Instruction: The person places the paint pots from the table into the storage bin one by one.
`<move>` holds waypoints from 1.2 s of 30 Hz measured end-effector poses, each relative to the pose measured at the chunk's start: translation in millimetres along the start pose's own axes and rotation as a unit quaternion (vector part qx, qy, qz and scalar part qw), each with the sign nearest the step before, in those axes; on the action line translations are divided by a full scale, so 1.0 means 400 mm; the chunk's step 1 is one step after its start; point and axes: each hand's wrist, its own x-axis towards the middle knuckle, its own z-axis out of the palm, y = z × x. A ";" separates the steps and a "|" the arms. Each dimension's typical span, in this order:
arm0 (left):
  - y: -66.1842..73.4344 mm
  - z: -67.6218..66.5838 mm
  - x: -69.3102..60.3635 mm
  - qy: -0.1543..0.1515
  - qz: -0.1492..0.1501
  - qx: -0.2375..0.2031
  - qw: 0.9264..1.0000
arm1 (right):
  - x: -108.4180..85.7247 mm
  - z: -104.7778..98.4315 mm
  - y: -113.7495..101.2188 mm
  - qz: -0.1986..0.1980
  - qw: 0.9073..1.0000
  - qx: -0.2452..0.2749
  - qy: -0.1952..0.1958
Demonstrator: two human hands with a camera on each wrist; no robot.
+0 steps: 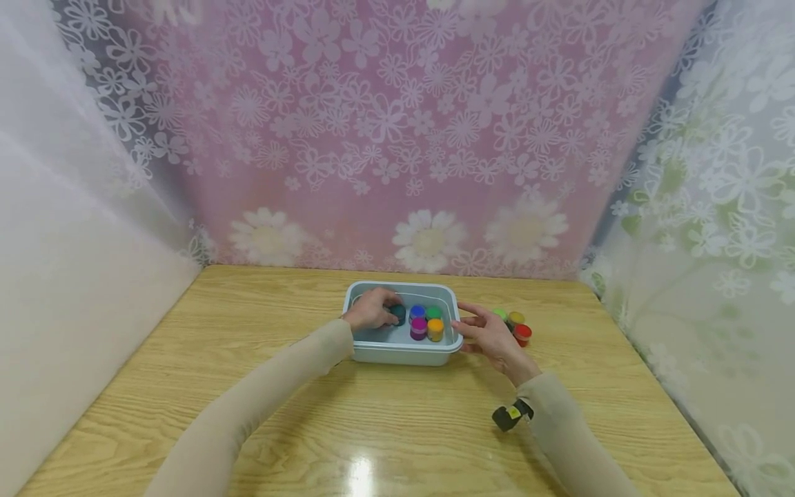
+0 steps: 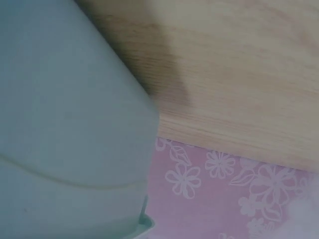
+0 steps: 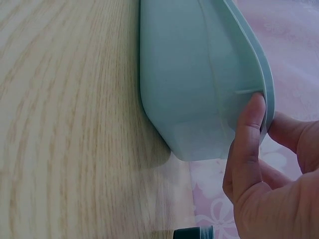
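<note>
A pale blue-green plastic tub [image 1: 397, 356] sits on the table. Inside it, my left hand [image 1: 372, 310] pinches a small dark teal paint jar [image 1: 399, 315]. Beside that jar stand paint jars with blue [image 1: 417, 313], green [image 1: 433, 314], purple [image 1: 419, 328] and orange-yellow [image 1: 435, 329] colour. At the tub's right end, my right hand [image 1: 493, 338] grips the rim, fingers beneath and thumb over it, as the right wrist view shows. The left wrist view has only the tub's outer wall [image 2: 75, 114]; the left hand is out of that view.
Just right of the tub, partly behind my right hand, stand a light green jar [image 1: 499, 315], a gold jar [image 1: 515, 318] and a red jar [image 1: 523, 334]. A black wrist camera [image 1: 511, 415] hangs at the right sleeve. Floral curtains [image 1: 397, 138] border the wooden table [image 1: 261, 428].
</note>
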 end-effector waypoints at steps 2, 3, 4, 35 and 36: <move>0.001 0.001 0.001 -0.001 0.000 0.000 1.000 | 0.000 0.000 0.000 -0.001 1.000 0.000 0.000; 0.002 0.001 0.001 -0.001 0.000 -0.001 1.000 | 0.001 0.000 0.000 -0.001 1.000 0.000 0.000; 0.004 0.001 0.000 -0.001 0.000 -0.002 1.000 | 0.001 0.000 0.001 -0.001 1.000 0.001 -0.001; -0.006 -0.034 -0.003 0.050 0.060 -0.129 0.989 | 0.000 0.000 0.003 -0.007 1.000 0.011 -0.010; -0.005 -0.038 -0.003 0.051 0.061 -0.139 0.987 | -0.001 -0.001 0.001 -0.006 1.000 0.010 -0.008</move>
